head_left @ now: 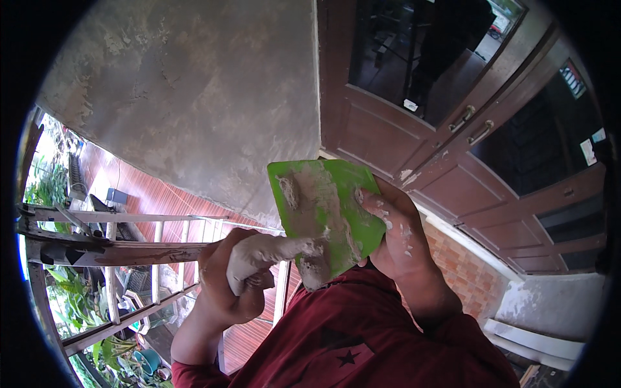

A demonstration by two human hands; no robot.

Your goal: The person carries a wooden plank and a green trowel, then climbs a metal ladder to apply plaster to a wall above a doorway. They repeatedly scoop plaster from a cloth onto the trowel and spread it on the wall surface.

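Note:
My right hand (404, 236) grips a green plastic scraper sheet (367, 236), thumb on its face and the other fingers behind it. Wet grey-brown putty (317, 194) is smeared across the sheet, with thicker lumps at its upper left and lower edge. Flecks of putty stick to my right thumb and wrist. To the left, my left hand (236, 278) is mostly curled closed. One finger, thickly coated in putty, stretches to the lump at the sheet's lower edge. Whether anything sits inside the curled fingers is hidden.
A grey plastered wall (194, 84) with patchy marks rises ahead. Brown panelled double doors (388, 126) with dark glass stand at the right. A railing or ladder-like frame (136, 252) runs along the left, over red flooring (145, 174). Plants (71, 291) grow beyond it.

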